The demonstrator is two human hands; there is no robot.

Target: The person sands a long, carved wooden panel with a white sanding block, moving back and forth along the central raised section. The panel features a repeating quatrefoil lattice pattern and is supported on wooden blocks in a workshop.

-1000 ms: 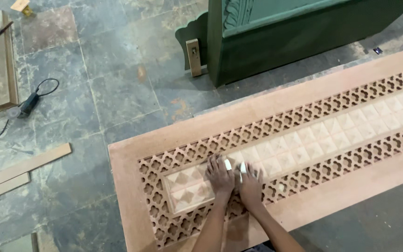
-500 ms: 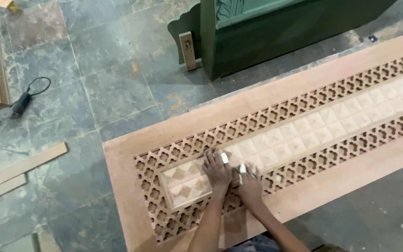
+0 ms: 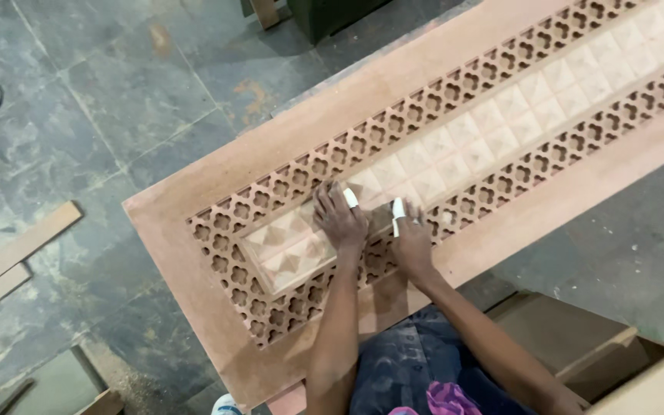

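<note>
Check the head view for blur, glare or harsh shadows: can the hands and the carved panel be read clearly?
Head view: light is soft and even, no glare. The left hand and right hand are slightly soft but readable, pressed flat on the carved wooden panel, casting only faint shadows. The lattice cutouts and pyramid tiles stay distinct; the stone floor is dim yet legible.

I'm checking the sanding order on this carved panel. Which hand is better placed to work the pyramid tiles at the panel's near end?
Probably the left hand: it rests nearer the darker pyramid tiles of the long reddish wooden lattice panel; the right hand sits farther along.
</note>
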